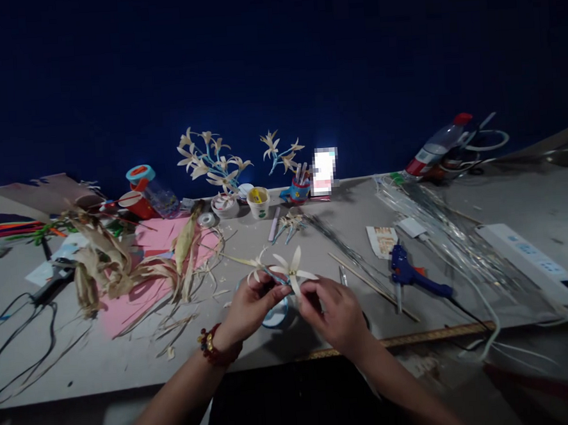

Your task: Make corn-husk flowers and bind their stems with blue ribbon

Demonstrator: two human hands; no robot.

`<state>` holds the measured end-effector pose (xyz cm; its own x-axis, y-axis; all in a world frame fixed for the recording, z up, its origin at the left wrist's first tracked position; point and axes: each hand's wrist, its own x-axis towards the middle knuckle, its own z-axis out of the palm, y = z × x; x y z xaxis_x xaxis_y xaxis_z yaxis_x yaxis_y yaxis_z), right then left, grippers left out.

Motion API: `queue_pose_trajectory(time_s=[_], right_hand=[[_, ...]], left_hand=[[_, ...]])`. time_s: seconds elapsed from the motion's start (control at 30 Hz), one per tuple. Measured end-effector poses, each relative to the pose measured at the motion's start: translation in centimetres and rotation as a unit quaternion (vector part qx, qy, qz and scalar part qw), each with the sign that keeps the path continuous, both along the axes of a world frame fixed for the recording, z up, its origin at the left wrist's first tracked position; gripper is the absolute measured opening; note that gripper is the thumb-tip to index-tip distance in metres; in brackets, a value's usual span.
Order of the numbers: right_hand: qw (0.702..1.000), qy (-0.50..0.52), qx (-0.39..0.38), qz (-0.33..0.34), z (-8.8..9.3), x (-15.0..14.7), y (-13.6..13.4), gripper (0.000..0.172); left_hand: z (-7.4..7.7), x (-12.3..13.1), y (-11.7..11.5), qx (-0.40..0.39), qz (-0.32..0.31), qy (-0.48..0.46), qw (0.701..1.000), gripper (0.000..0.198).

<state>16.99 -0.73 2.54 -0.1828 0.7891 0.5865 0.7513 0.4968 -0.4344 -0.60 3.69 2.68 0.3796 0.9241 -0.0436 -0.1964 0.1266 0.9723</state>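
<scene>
In the middle, over the table's front part, I hold a pale husk flower [295, 273] with long narrow petals. My left hand [252, 305], wearing a beaded bracelet [209, 346], is closed round its blue-wrapped stem. A second pale bloom [257, 265] sticks out above those fingers. My right hand [337, 313] pinches the lower petal between thumb and forefinger. Below the hands lies a round blue-rimmed thing [276, 318], partly covered by my left hand. Scissors [343, 275] lie just beyond the right hand, mostly hidden behind it.
Dried husks [106, 255] lie on pink paper [126, 309] at left. Finished flower sprays [208, 156] stand at the back by a paper cup [259, 203]. A blue glue gun [415, 275], a wooden stick [372, 287] and wires [454, 247] lie at right.
</scene>
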Motion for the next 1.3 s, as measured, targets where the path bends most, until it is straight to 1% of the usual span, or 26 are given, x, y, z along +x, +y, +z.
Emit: queue_pose_trajectory(time_s=[0.13,0.33,0.47,0.6,0.7,0.8,0.9,0.97,1.03,1.13,1.2,1.3], right_hand=[[0.999,0.022,-0.024,0.000,0.5,0.1,-0.1,0.010],[0.996,0.038,-0.087,0.008,1.8,0.1,-0.2,0.008],[0.996,0.033,-0.077,-0.006,2.1,0.2,-0.1,0.006],[0.997,0.054,-0.064,0.001,2.0,0.4,0.0,0.006],[0.997,0.036,-0.069,0.001,2.0,0.5,0.1,0.007],[0.999,0.030,-0.044,0.006,2.1,0.7,0.1,0.009],[0.997,0.072,-0.042,0.004,2.0,0.8,0.2,0.009],[0.990,0.117,-0.081,0.007,1.8,1.0,0.3,0.009],[0.975,0.167,-0.143,0.025,1.6,1.1,0.6,0.009],[0.934,0.259,-0.234,0.074,1.1,1.3,1.0,0.010],[0.903,0.319,-0.270,0.097,0.8,1.4,1.2,0.014],[0.867,0.378,-0.305,0.110,0.4,1.3,1.3,0.020]], left_hand=[[0.0,0.1,0.1,0.043,-0.007,0.043,0.998,0.025],[0.7,0.2,0.2,0.098,-0.005,0.115,0.989,0.023],[1.0,0.2,0.3,0.139,-0.009,0.135,0.981,0.021],[1.3,0.2,0.4,0.187,-0.009,0.156,0.970,0.016],[1.6,0.1,0.6,0.218,-0.012,0.174,0.960,0.014],[1.6,0.1,0.7,0.236,-0.007,0.185,0.954,0.014],[1.4,0.0,0.7,0.205,-0.020,0.166,0.964,0.017],[1.3,-0.1,0.8,0.156,-0.034,0.132,0.978,0.018],[1.2,-0.1,0.8,0.105,-0.047,0.097,0.989,0.020],[1.1,-0.2,0.9,0.050,-0.073,0.080,0.993,0.023],[1.2,-0.2,1.0,0.022,-0.092,0.079,0.992,0.025],[1.3,-0.2,1.1,-0.003,-0.105,0.070,0.992,0.027]])
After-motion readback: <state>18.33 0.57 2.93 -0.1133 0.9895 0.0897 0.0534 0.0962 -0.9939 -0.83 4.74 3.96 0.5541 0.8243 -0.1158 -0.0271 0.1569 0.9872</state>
